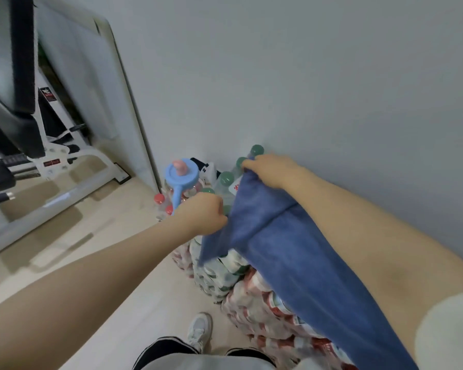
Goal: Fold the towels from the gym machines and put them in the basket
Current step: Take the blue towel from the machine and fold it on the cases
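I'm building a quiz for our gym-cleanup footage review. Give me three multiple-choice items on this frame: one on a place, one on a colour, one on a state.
1. Where do the packs of water bottles stand?
A. On the floor along the wall
B. On the gym machine's seat
C. In a basket

2. What colour is the towel?
A. White
B. Blue
C. Red

3. How is the towel held?
A. Lying flat on the floor, untouched
B. Gripped by the left hand only
C. Gripped by both hands at its upper edge

Answers:
1 A: the wrapped packs sit on the floor against the grey wall.
2 B: the cloth is blue all over.
3 C: the left hand and the right hand each grip the upper edge, and the rest hangs down over the bottles.
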A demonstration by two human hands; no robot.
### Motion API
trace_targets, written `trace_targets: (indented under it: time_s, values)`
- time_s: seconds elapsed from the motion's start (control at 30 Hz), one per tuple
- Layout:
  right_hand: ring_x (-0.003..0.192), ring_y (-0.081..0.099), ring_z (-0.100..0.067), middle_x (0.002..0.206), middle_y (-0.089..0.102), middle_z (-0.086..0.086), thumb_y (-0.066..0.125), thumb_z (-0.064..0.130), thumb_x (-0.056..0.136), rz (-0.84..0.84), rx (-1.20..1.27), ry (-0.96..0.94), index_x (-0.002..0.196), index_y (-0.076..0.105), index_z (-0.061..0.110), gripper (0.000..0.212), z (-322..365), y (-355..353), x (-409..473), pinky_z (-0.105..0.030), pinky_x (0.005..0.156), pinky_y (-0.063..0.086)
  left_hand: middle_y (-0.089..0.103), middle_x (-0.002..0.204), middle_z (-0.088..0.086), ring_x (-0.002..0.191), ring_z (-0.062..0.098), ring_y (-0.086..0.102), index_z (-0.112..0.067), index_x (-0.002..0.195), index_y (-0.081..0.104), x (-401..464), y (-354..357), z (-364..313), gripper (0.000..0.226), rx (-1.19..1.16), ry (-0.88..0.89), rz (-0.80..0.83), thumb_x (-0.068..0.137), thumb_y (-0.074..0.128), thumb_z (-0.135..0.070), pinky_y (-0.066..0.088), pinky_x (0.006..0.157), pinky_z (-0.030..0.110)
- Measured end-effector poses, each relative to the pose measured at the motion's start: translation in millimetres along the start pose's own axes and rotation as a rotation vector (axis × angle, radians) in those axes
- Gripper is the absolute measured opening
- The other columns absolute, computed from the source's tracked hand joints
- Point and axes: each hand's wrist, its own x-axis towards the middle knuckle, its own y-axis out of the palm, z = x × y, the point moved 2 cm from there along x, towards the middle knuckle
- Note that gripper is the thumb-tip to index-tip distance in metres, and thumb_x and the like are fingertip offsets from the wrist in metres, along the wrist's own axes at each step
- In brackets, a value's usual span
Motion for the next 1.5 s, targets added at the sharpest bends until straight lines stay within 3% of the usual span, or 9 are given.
trace_targets:
  time_s: [0.17, 0.27, 0.37, 0.6, 0.73, 0.93, 1.13, 1.33, 1.5]
  values:
    - [0.078, 0.046, -0.025, 0.094, 0.053, -0.007, 0.042, 0.014, 0.089, 0.067, -0.037, 0.042, 0.092, 0.046, 0.020, 0.008, -6, -15, 9, -0.032, 0.068, 0.036, 0.054, 0.073, 0.010, 0.067, 0.020, 0.045, -0.009, 0.073, 0.050, 5, 0, 14, 0.036, -0.221, 0.063, 0.105, 0.083, 0.053, -0.043, 0.041, 0.063, 0.034]
    - [0.079, 0.051, -0.031, 0.091, 0.055, -0.011, 0.039, 0.012, 0.089, -0.093, 0.067, 0.160, 0.096, 0.045, 0.016, 0.010, -7, -17, 17, -0.035, 0.068, 0.038, 0.046, 0.057, 0.000, 0.051, 0.015, 0.040, -0.013, 0.062, 0.038, 1, 0, 4, 0.051, -0.021, 0.165, 0.045, 0.075, 0.059, -0.059, 0.034, 0.050, 0.028]
    - [0.089, 0.056, -0.035, 0.101, 0.059, -0.016, 0.039, 0.016, 0.092, -0.289, 0.288, 0.363, 0.107, 0.044, 0.008, 0.018, -12, -19, 21, -0.037, 0.069, 0.039, 0.039, 0.053, -0.002, 0.048, 0.014, 0.036, -0.016, 0.057, 0.032, 12, -1, 2, 0.044, 0.078, 0.186, -0.005, 0.079, 0.055, -0.047, 0.030, 0.045, 0.025]
    - [0.080, 0.050, -0.028, 0.095, 0.056, -0.012, 0.036, 0.010, 0.092, -0.497, 0.564, 0.556, 0.109, 0.041, 0.008, 0.018, -28, -13, 23, -0.035, 0.066, 0.036, 0.036, 0.056, 0.000, 0.052, 0.014, 0.033, -0.015, 0.057, 0.032, 39, -28, 35, 0.032, -0.335, 0.049, 0.018, 0.084, 0.049, -0.021, 0.027, 0.049, 0.024]
    - [0.119, 0.047, -0.034, 0.133, 0.047, -0.015, 0.051, 0.012, 0.089, -0.438, 0.618, 0.437, 0.135, 0.030, 0.014, 0.051, -28, 6, 35, -0.041, 0.098, 0.040, 0.041, 0.067, 0.002, 0.063, 0.018, 0.041, -0.010, 0.066, 0.045, 54, -34, 68, 0.025, -0.555, -0.163, -0.078, 0.088, 0.045, -0.022, 0.032, 0.055, 0.026]
    - [0.146, -0.006, -0.021, 0.157, -0.013, -0.001, 0.023, 0.048, 0.097, 0.008, 0.374, 0.343, 0.148, 0.003, 0.028, 0.058, -9, 39, 36, -0.044, 0.118, -0.003, 0.061, 0.102, -0.002, 0.099, 0.021, 0.056, -0.026, 0.100, 0.062, 50, -13, 85, 0.033, -0.836, -0.211, 0.264, 0.088, 0.047, -0.052, 0.046, 0.087, 0.031]
    - [0.146, 0.002, -0.019, 0.158, 0.000, -0.003, 0.026, 0.041, 0.099, -0.208, 0.404, 0.417, 0.149, 0.012, 0.021, 0.055, 0, 42, 22, -0.039, 0.118, -0.002, 0.066, 0.103, -0.009, 0.100, 0.014, 0.061, -0.033, 0.098, 0.060, 36, 1, 100, 0.035, -0.869, -0.150, 0.485, 0.069, 0.071, -0.049, 0.049, 0.093, 0.032]
    - [0.146, 0.004, -0.022, 0.158, 0.007, -0.007, 0.029, 0.038, 0.099, -0.309, 0.388, 0.482, 0.148, 0.016, 0.017, 0.055, 10, 44, -13, -0.041, 0.118, -0.003, 0.060, 0.083, 0.005, 0.077, 0.017, 0.053, -0.008, 0.096, 0.059, 17, -13, 70, 0.021, -0.894, 0.051, 0.045, 0.082, 0.062, -0.022, 0.045, 0.071, 0.029]
    - [0.146, 0.001, -0.021, 0.158, 0.008, -0.004, 0.029, 0.037, 0.099, -0.382, 0.386, 0.577, 0.148, 0.014, 0.019, 0.054, 17, 44, -64, -0.046, 0.116, -0.005, 0.063, 0.082, -0.011, 0.074, -0.003, 0.058, -0.023, 0.088, 0.062, -7, -16, 4, 0.019, -0.959, 0.381, -0.010, 0.087, 0.057, -0.005, 0.046, 0.068, 0.012]
